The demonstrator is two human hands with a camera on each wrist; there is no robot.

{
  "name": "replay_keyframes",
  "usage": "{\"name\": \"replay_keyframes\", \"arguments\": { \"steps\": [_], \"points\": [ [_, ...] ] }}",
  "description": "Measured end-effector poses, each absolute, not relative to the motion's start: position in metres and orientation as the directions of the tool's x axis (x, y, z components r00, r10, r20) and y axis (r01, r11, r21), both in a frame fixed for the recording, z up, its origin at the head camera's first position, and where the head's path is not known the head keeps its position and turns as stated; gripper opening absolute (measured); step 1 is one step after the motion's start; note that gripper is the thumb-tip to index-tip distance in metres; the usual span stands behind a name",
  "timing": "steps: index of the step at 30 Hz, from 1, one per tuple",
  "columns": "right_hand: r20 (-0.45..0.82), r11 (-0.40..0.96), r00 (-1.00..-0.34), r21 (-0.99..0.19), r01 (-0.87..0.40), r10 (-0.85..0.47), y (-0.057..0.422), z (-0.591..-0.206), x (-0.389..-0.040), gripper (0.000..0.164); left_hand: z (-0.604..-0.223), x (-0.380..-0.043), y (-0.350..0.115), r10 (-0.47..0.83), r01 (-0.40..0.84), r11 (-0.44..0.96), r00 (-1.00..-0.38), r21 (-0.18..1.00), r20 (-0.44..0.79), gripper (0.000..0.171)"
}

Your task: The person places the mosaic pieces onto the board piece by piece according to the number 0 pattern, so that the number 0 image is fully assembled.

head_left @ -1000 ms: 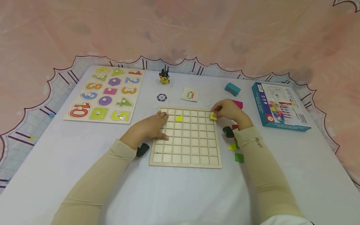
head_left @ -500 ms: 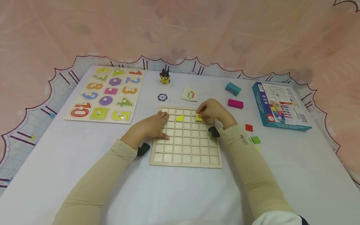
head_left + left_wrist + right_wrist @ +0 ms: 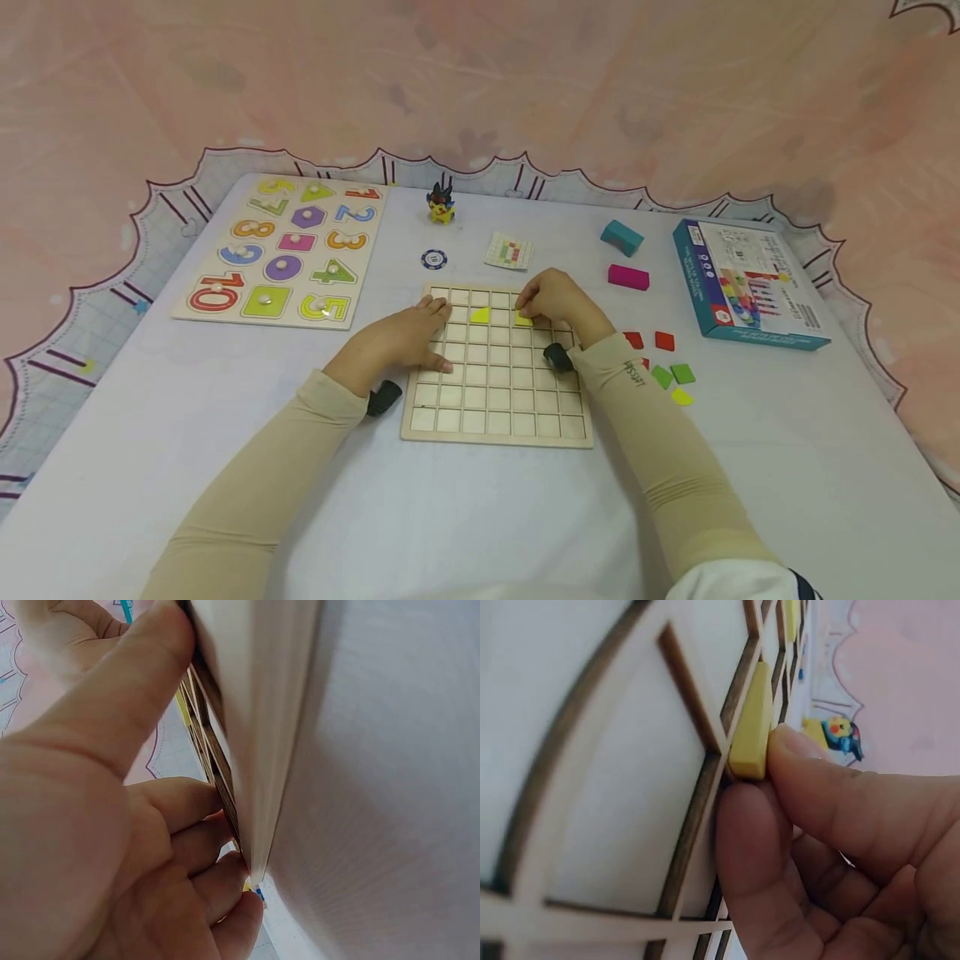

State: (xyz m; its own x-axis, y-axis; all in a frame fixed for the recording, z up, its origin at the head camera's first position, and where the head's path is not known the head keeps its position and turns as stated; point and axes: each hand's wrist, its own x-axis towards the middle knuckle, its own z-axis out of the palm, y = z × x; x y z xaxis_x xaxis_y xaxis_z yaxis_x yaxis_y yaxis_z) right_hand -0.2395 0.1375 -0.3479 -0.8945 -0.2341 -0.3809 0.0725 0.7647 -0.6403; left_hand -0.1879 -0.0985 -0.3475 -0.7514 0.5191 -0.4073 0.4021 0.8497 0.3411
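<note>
A square wooden grid board (image 3: 495, 440) lies flat on the white table. My left hand (image 3: 402, 337) rests on its left edge, fingers spread over the rim; in the left wrist view the thumb and fingertips sit along the board's side. Thumb and forefinger of my right hand (image 3: 557, 298) pinch a yellow tile (image 3: 748, 731) at a cell in the second row from the far side. In the right wrist view, the tile stands partly above the dividers, slightly tilted. Another yellow tile (image 3: 480, 316), with a curved side, sits in a cell of that row further left.
Red tiles (image 3: 664, 341), green tiles (image 3: 682, 372) and a yellow tile (image 3: 682, 397) lie right of the board. Beyond are a pattern card (image 3: 508, 251), poker chip (image 3: 433, 260), small figure (image 3: 440, 206), teal block (image 3: 622, 237) and magenta block (image 3: 627, 277). A number puzzle (image 3: 303, 242) and box (image 3: 757, 283) flank these.
My right hand has moved left with the yellow tile, from the board's right edge to a cell in the second row, and lowered it there. My left hand has stayed put.
</note>
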Motion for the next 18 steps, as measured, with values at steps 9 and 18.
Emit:
{"name": "replay_keyframes", "arguments": {
  "steps": [9, 18],
  "points": [
    [-0.364, 0.790, -0.903, -0.611, 0.046, -0.229, 0.1313, -0.3499, -0.2383, 0.010, -0.3475, -0.1889, -0.0990, 0.511, 0.395, 0.855, -0.751, 0.337, -0.417, 0.097],
    [-0.358, 0.814, -0.906, -0.580, 0.025, -0.227, 0.1300, -0.3512, -0.2348, 0.011, -0.3467, -0.1881, -0.0983, 0.529, 0.415, 0.845, -0.744, 0.337, -0.408, 0.097]
  ]
}}
